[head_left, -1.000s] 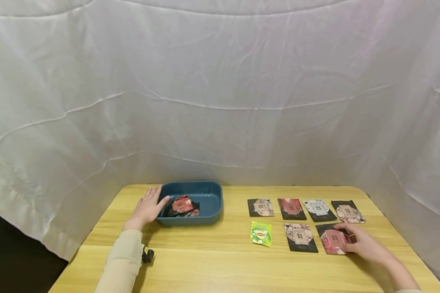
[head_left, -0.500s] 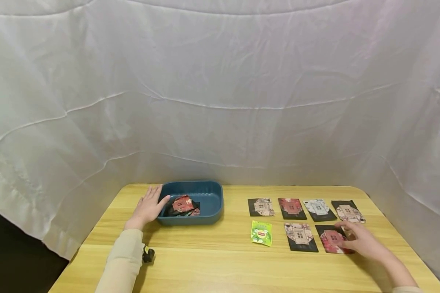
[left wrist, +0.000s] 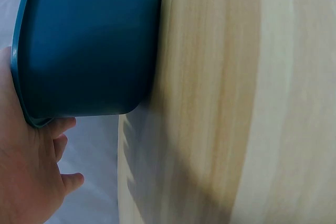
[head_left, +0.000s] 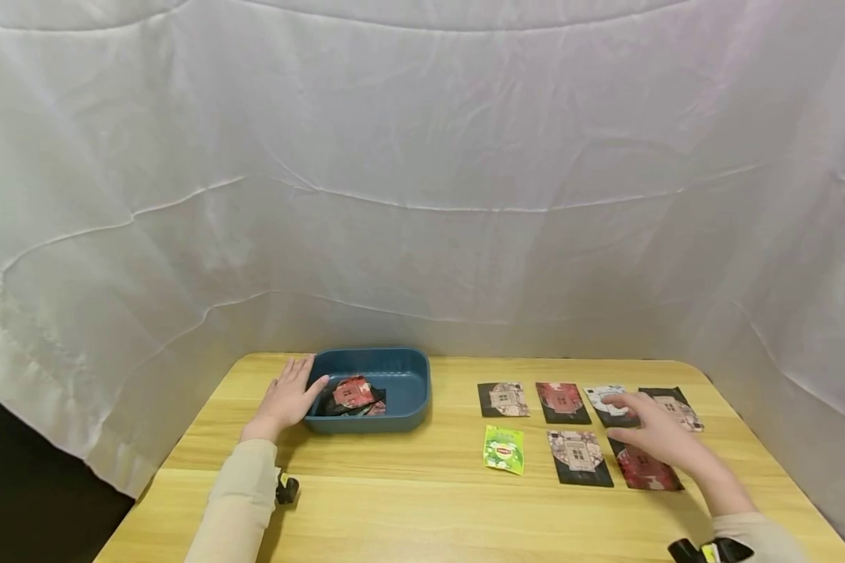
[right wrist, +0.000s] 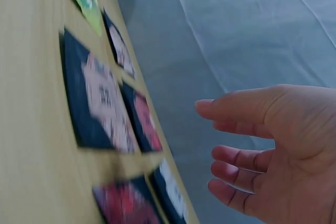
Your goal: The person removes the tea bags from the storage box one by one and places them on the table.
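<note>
My left hand (head_left: 282, 400) rests at the left end of a dark blue tub (head_left: 394, 423), thumb over the rim and fingers spread along the outside. In the left wrist view the fingers extend past the tub's wall (left wrist: 89, 51). Inside lie several overlapping sachets (head_left: 353, 392), black and red. My right hand (head_left: 651, 428) hovers over the sachets at the right, fingers apart and bent a little, holding nothing. Beneath it are a red-and-black sachet (head_left: 649, 471), partly covered, and a white-and-black one (head_left: 601, 397). The right wrist view shows this hand (right wrist: 278, 150) apart from the sachets.
Other flat sachets lie in two rows: a green one (head_left: 504, 450), a pink-and-black one (head_left: 580, 458), a red one (head_left: 562, 400), a beige one (head_left: 504, 399) and one at the far right (head_left: 679, 407). A pale curtain (head_left: 422, 258) surrounds the wooden table (head_left: 422, 516).
My right hand has lifted off the red-and-black sachet and moved up and left, towards the white-and-black one. My left hand and the tub have stayed in place.
</note>
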Demonstrator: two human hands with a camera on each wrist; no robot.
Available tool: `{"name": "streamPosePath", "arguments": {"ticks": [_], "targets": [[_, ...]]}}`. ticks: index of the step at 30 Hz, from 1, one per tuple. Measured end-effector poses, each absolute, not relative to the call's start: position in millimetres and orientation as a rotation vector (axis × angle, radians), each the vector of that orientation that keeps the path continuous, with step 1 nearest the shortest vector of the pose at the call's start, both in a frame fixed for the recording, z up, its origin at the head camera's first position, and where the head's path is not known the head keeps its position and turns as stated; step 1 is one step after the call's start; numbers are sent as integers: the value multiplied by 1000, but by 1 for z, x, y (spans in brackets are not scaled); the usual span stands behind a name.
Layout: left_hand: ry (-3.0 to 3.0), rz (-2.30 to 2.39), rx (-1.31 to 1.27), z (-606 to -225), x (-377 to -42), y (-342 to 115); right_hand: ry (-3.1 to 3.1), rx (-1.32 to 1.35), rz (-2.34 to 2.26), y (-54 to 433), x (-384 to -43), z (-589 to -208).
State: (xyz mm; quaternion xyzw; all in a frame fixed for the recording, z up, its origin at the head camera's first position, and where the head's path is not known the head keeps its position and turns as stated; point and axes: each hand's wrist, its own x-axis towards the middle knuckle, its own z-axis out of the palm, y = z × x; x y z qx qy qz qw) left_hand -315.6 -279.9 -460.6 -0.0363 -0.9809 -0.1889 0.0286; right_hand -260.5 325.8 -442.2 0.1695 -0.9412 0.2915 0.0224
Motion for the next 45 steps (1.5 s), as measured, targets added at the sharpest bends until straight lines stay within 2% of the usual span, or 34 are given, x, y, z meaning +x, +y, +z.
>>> {"name": "streamPosePath", "arguments": {"ticks": [23,32,45], "targets": [[-3018,-536,-112,-462,-317,-281,-2787,850,1112,177,-313,-409],[-3010,-536,-119,-463,-317,-281,-2762,891,1258,118,-330,-403],[-3029,-552,-118,-460,-315,-281,-2808,797,1617,34,-355,-400]]}}
